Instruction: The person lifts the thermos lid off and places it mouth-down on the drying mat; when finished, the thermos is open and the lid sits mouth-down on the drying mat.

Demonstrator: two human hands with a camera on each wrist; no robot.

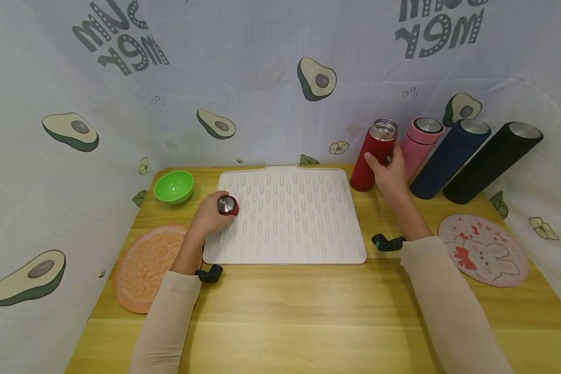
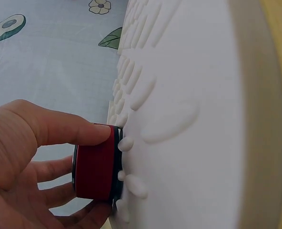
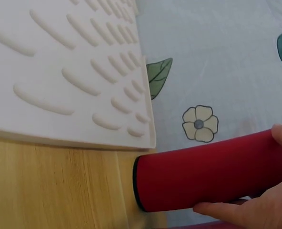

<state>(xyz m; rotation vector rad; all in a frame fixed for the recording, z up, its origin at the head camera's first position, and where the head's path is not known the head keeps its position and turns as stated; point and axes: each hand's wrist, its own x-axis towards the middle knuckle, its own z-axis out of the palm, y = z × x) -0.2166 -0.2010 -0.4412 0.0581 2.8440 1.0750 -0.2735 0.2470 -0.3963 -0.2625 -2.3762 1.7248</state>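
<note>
A red lid with a silver top (image 1: 227,205) is pinched between the thumb and fingers of my left hand (image 1: 209,215), at the left side of a white ridged drainer tray (image 1: 285,258). In the left wrist view the dark-rimmed underside of the lid (image 2: 94,167) meets the tray's ridges. My right hand (image 1: 391,175) grips a red thermos (image 1: 373,150) around its body, just right of the tray. The thermos has no lid on, and its steel mouth shows. Its base looks to be on the table in the right wrist view, beside the tray's corner.
Pink (image 1: 418,145), navy (image 1: 449,161) and black (image 1: 491,163) thermoses with lids on stand right of the red one. A green bowl (image 1: 174,187) and an orange round mat (image 1: 149,265) lie left. A pink rabbit mat (image 1: 483,252) is at right. A patterned cloth hangs behind.
</note>
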